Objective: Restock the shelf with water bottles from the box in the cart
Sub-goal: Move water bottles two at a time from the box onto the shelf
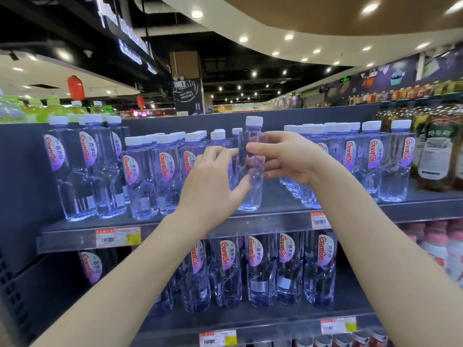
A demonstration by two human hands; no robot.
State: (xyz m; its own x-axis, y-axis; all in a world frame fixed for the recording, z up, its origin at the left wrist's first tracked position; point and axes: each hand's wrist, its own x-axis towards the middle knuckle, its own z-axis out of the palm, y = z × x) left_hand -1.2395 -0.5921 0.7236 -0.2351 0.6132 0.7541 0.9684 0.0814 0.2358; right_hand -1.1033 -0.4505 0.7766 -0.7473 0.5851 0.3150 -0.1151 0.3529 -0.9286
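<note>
A clear water bottle (251, 194) with a white cap stands upright at the front edge of the top shelf (265, 222), in a gap between rows of matching bottles. My right hand (283, 157) grips its upper body from the right. My left hand (213, 181) holds its middle from the left, thumb across the front. The bottle's label faces away from me. Rows of labelled water bottles (147, 176) fill the shelf to the left and more bottles (370, 156) to the right. The cart and box are out of view.
A lower shelf (250, 319) holds more of the same water bottles (260, 266). Dark oil-like bottles (436, 151) stand at the far right of the top shelf, pink-capped bottles (436, 246) below them. Price tags (117, 237) hang on the shelf edges.
</note>
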